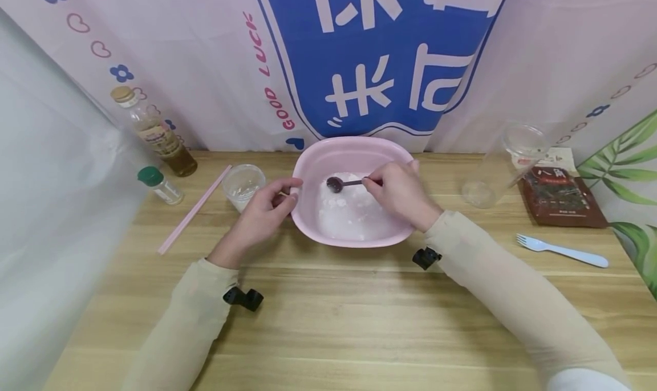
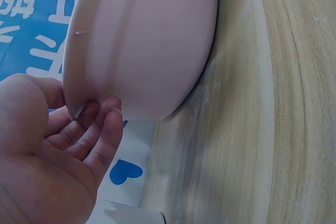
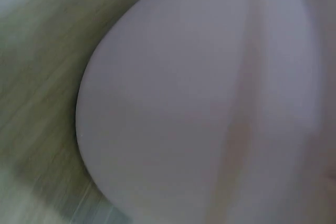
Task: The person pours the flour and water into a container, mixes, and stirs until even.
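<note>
A pink plastic basin (image 1: 353,243) stands on the table against the backdrop, with white powder (image 1: 341,220) spread over its bottom. My left hand (image 1: 260,210) grips the basin's left rim, thumb on one side and fingers curled under the lip in the left wrist view. Over the powder, my right hand (image 1: 401,192) pinches the handle of a small dark brown spoon (image 1: 336,184), whose bowl is low inside the basin. The right wrist view is mostly filled by the blurred outer wall of the basin (image 3: 168,87); the spoon is hidden there.
Left of the basin are a clear cup (image 1: 243,181), pink chopsticks (image 1: 195,210), a green-capped shaker (image 1: 160,186) and a cork-topped bottle (image 1: 166,146) of brown liquid. To the right are a tall clear container (image 1: 500,168), a dark red packet (image 1: 562,200) and a light blue fork (image 1: 563,251).
</note>
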Action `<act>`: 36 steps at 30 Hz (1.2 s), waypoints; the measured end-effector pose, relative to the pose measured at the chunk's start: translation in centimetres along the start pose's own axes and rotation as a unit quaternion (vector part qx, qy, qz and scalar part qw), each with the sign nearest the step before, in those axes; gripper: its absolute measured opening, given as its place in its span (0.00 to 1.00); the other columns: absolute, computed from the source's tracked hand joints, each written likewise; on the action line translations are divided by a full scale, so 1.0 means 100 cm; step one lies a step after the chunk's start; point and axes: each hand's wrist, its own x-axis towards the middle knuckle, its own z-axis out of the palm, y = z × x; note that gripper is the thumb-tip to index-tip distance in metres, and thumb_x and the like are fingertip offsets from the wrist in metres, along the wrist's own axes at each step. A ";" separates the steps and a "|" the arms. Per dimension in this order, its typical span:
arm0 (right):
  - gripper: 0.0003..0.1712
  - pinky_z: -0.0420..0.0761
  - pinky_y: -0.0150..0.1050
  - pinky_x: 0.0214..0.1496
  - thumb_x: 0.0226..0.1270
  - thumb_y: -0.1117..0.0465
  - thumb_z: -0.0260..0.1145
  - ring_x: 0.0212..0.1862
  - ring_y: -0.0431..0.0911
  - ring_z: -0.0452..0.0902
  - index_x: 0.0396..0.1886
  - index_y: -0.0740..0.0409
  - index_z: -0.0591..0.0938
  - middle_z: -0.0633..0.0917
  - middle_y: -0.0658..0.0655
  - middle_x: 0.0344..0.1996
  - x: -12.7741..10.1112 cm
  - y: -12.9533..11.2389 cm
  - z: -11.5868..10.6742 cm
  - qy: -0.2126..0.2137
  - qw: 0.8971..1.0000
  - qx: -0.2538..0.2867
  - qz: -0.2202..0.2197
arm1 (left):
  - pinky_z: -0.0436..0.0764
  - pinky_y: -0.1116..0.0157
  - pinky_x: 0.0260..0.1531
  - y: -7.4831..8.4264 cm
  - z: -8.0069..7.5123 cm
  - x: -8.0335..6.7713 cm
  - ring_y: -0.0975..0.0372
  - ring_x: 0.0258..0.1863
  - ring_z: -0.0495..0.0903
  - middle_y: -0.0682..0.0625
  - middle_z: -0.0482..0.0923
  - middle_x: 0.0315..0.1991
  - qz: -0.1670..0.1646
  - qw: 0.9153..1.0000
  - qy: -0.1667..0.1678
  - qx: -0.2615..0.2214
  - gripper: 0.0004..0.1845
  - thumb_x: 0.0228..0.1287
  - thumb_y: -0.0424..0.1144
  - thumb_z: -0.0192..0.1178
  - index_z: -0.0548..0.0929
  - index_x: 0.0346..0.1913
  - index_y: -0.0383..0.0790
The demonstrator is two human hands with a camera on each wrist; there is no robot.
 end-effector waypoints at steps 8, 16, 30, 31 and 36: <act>0.12 0.55 0.62 0.71 0.79 0.60 0.68 0.47 0.55 0.83 0.40 0.60 0.95 0.94 0.57 0.33 -0.002 0.011 -0.010 0.020 0.999 0.010 0.024 | 0.91 0.54 0.44 0.001 -0.001 0.000 0.54 0.41 0.82 0.38 0.81 0.52 0.006 1.000 0.006 0.008 0.21 0.84 0.37 0.53 0.77 0.74 0.36; 0.13 0.39 0.68 0.86 0.80 0.58 0.68 0.48 0.55 0.83 0.47 0.60 0.95 0.95 0.59 0.39 0.000 0.005 -0.007 -0.026 0.997 0.067 0.003 | 0.87 0.66 0.39 -0.002 -0.002 -0.001 0.52 0.41 0.81 0.38 0.81 0.52 0.009 1.000 0.011 0.016 0.21 0.84 0.38 0.54 0.77 0.74 0.38; 0.14 0.54 0.60 0.69 0.81 0.57 0.67 0.45 0.52 0.82 0.41 0.59 0.95 0.94 0.55 0.32 0.007 0.000 -0.006 -0.011 0.999 -0.011 0.031 | 0.91 0.54 0.45 -0.002 0.000 0.002 0.54 0.41 0.82 0.38 0.82 0.52 0.016 1.000 0.005 0.005 0.21 0.85 0.36 0.53 0.76 0.74 0.36; 0.14 0.55 0.60 0.68 0.81 0.58 0.67 0.44 0.53 0.81 0.39 0.60 0.95 0.94 0.55 0.31 0.006 0.002 -0.007 -0.005 0.999 -0.013 0.032 | 0.91 0.54 0.45 -0.002 0.000 0.002 0.54 0.41 0.82 0.38 0.82 0.52 0.016 1.000 0.005 0.006 0.21 0.85 0.36 0.53 0.76 0.74 0.36; 0.14 0.55 0.58 0.63 0.79 0.60 0.67 0.43 0.55 0.81 0.37 0.61 0.95 0.93 0.56 0.30 0.000 0.011 -0.014 0.025 0.999 -0.020 0.021 | 0.91 0.54 0.46 -0.003 0.001 0.002 0.54 0.42 0.82 0.38 0.81 0.53 0.014 1.000 0.005 0.003 0.21 0.85 0.37 0.53 0.76 0.74 0.37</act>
